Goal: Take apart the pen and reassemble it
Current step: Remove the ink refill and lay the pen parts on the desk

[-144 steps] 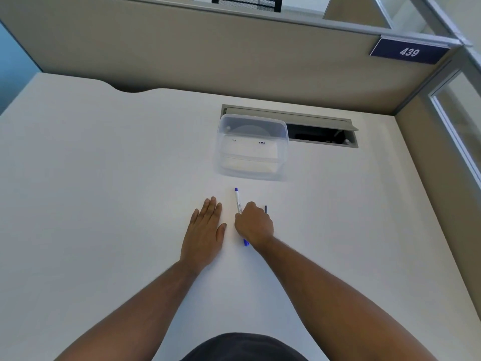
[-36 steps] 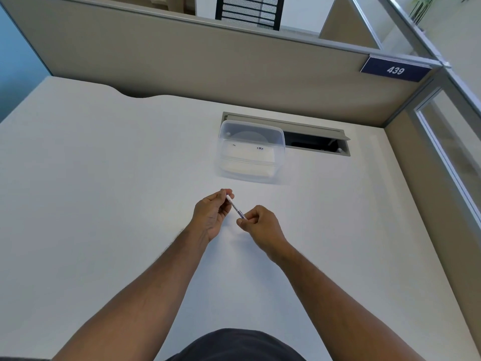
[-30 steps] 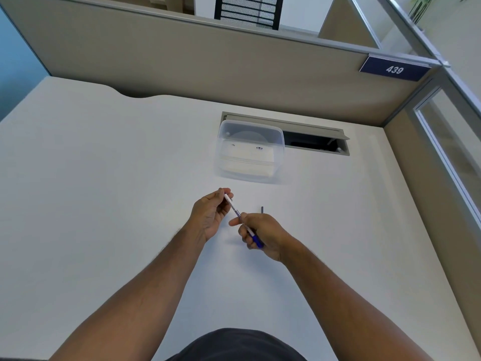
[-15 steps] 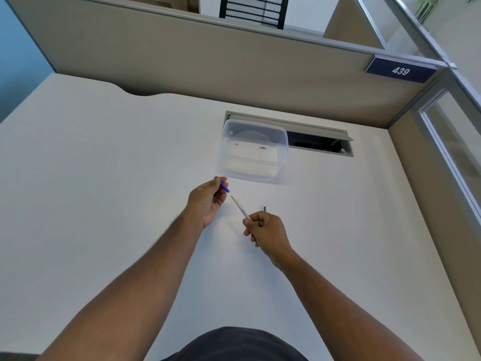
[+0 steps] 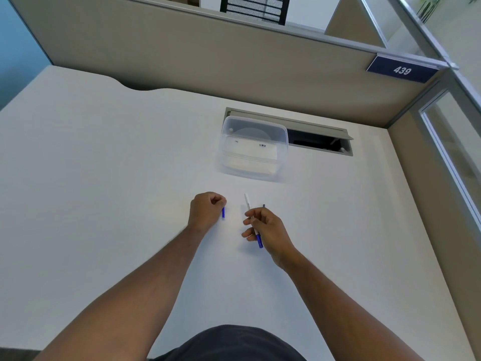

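Now 2 hands: left hand (image 5: pixel 207 211) 1 cap (image 5: pixel 223 212), right hand (image 5: pixel 269 230) 1 pen (image 5: pixel 250 214)

The desk (image 5: pixel 104 178) looks smooth, matt white. The lidded box (image 5: pixel 253 149) is translucent, slightly glossy plastic. The partition (image 5: pixel 208 61) appears cloth-covered, capped with a metal rail (image 5: pixel 260 23).

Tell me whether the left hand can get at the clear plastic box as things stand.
Probably yes. The desk between the left hand and the clear plastic box is bare, so the way looks free. But that hand is closed on a small blue pen piece, which it would likely need to set down first.
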`<move>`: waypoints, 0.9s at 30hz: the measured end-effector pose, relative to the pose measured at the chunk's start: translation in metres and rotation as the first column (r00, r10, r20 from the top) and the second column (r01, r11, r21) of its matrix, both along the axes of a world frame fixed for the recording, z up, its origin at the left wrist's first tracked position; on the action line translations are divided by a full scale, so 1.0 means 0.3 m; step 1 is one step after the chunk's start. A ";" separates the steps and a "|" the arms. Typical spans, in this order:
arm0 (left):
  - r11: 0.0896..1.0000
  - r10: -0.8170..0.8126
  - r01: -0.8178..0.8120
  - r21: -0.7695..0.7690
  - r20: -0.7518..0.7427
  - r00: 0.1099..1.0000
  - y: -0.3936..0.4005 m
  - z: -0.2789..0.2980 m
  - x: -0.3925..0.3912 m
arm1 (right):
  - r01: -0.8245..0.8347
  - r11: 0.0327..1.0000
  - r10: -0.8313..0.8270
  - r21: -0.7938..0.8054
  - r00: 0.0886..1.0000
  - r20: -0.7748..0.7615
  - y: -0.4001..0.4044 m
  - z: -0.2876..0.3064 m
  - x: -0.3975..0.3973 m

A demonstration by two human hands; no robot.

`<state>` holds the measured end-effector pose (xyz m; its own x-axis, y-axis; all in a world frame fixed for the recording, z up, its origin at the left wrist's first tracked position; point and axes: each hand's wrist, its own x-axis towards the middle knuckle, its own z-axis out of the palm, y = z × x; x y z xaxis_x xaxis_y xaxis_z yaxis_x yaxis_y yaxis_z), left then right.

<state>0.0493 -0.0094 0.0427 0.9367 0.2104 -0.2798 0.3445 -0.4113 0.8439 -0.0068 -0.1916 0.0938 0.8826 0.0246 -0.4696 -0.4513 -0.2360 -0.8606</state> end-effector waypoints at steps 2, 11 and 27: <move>0.995 -0.050 0.047 0.084 0.032 0.998 -0.007 0.002 -0.008 | -0.004 1.000 0.004 0.014 1.000 -0.020 -0.007 0.004 0.005; 0.982 -0.095 0.080 0.168 0.079 0.992 -0.011 -0.027 -0.013 | -0.019 0.993 0.037 -0.116 0.987 0.155 -0.008 0.001 0.002; 0.731 -0.513 0.319 0.603 0.178 0.840 0.045 -0.126 -0.092 | -0.086 0.859 0.218 -0.504 0.953 0.208 0.064 0.016 0.054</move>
